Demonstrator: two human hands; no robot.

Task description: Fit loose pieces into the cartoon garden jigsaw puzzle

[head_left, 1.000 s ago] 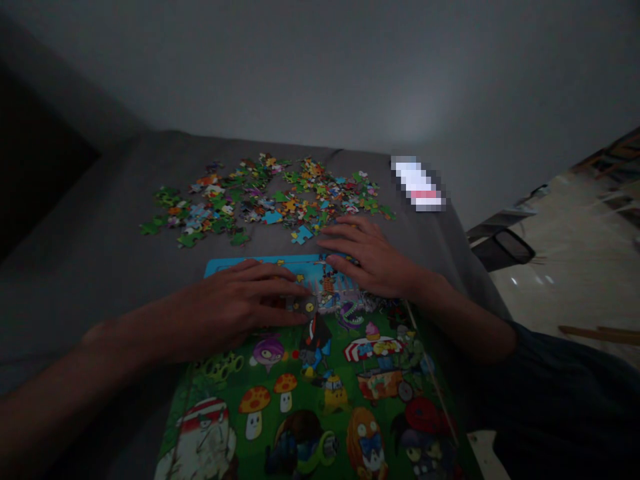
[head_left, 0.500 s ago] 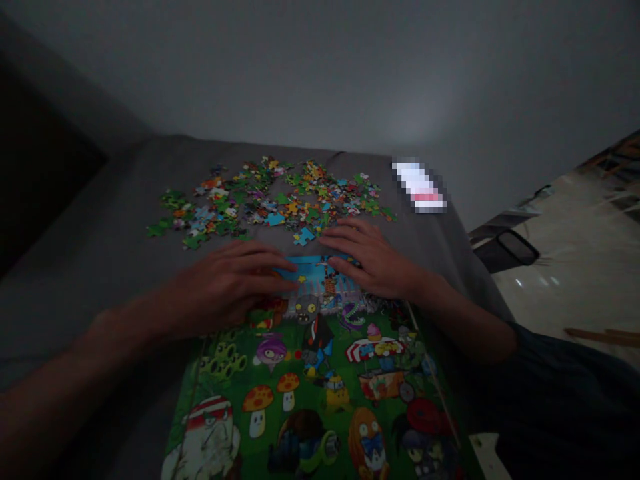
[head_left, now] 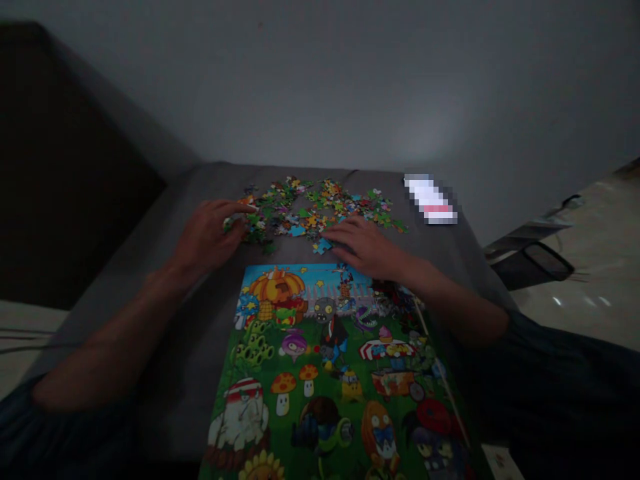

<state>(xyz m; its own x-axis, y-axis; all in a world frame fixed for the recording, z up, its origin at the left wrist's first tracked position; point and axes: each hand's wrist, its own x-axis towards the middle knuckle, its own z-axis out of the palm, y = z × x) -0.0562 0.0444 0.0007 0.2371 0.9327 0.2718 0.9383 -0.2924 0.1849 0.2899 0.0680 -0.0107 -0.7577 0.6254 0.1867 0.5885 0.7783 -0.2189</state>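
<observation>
A loose pile of jigsaw puzzle pieces [head_left: 310, 207] in green, orange and blue lies spread on grey cloth. My left hand [head_left: 213, 230] is over the left end of this pile, fingers stretched and apart from the thumb; its fingertips partly cover some pieces. At the pile's near right edge, my right hand [head_left: 367, 247] rests low with fingers extended, beside a light-blue puzzle piece [head_left: 323, 247]. I see nothing held in it. Closer to me lies the picture board [head_left: 320, 347], printed with cartoon plants and a zombie; my right wrist passes over its upper right corner.
A lit phone [head_left: 431, 200], its screen blurred, lies at the right rear of the cloth-covered surface [head_left: 195, 320]. A pale wall [head_left: 320, 87] rises behind. To the right, a dark-framed object [head_left: 537, 263] stands by the shiny floor. A dark panel [head_left: 65, 167] is at left.
My left hand has moved from the board's top edge away to the pile's left end, uncovering the printed pumpkin. My right hand stays near the blue piece. The view has shifted slightly.
</observation>
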